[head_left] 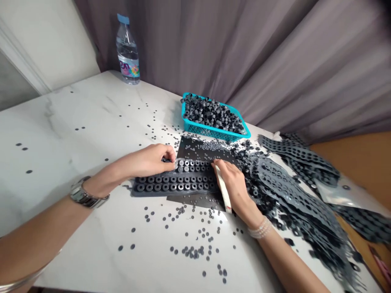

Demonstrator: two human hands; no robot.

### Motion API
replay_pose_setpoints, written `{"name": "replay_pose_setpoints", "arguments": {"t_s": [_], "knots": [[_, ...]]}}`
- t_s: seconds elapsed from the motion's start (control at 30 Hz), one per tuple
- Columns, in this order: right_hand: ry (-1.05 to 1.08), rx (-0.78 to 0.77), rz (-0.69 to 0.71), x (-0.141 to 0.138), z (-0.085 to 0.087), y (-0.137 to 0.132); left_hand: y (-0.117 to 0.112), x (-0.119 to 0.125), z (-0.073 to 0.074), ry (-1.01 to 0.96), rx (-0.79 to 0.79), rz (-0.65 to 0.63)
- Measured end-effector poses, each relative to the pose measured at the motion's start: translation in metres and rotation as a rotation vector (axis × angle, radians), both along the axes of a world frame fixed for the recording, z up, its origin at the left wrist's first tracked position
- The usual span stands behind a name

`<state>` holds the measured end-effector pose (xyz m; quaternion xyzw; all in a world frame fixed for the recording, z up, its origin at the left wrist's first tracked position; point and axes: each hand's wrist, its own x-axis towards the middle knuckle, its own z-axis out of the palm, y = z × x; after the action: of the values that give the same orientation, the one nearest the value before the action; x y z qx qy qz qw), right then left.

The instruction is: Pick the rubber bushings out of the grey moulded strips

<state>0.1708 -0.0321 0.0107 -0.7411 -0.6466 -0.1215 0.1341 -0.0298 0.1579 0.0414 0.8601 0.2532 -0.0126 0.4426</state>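
A black moulded rubber sheet (189,186) with rows of round, ring-like pieces lies in front of me. My left hand (157,159) is closed in a pinch at the upper edge of the sheet, left of its middle. At the sheet's right end, my right hand (232,179) is closed round a flat cream-white strip (224,189), which points down toward the table. Its fingertips touch the upper right part of the sheet. A thin dark mat (195,146) lies partly beneath the sheet. What lies under the right palm is hidden.
A turquoise basket (214,132) heaped with small black rubber pieces stands behind the sheet. Perforated rubber sheets (287,183) and loose pieces pile up on the right. Small black discs (194,252) are scattered over the marble-patterned table (76,252). A water bottle (127,53) stands at back left.
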Motion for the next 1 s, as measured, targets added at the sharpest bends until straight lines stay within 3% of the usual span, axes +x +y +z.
{"name": "replay_pose_setpoints", "arguments": {"t_s": [0.23,0.37,0.5,0.6,0.7,0.87,0.93,1.0], "knots": [[-0.098,-0.005,-0.008,0.000,-0.004,0.001,-0.002,0.000,0.007,-0.013,-0.410,0.014],[-0.137,-0.026,-0.045,0.000,-0.006,0.003,-0.003,-0.005,0.017,-0.007,-0.658,-0.049],[-0.168,-0.030,-0.067,0.000,-0.007,0.004,-0.003,-0.003,0.022,0.031,-0.681,-0.049],[-0.215,-0.033,-0.080,0.002,-0.006,0.003,0.000,0.003,0.015,0.024,-0.540,0.004],[-0.248,-0.026,-0.096,0.006,-0.004,0.000,0.006,0.009,0.003,-0.022,-0.283,0.063],[-0.146,0.098,-0.125,0.013,-0.001,-0.008,-0.002,0.004,-0.004,-0.031,0.474,0.189],[-0.068,0.162,-0.149,0.012,0.002,-0.010,-0.020,0.000,-0.001,-0.059,0.695,0.115],[0.055,0.196,-0.193,0.008,0.008,-0.012,-0.046,-0.003,-0.001,-0.113,0.763,-0.037]]}}
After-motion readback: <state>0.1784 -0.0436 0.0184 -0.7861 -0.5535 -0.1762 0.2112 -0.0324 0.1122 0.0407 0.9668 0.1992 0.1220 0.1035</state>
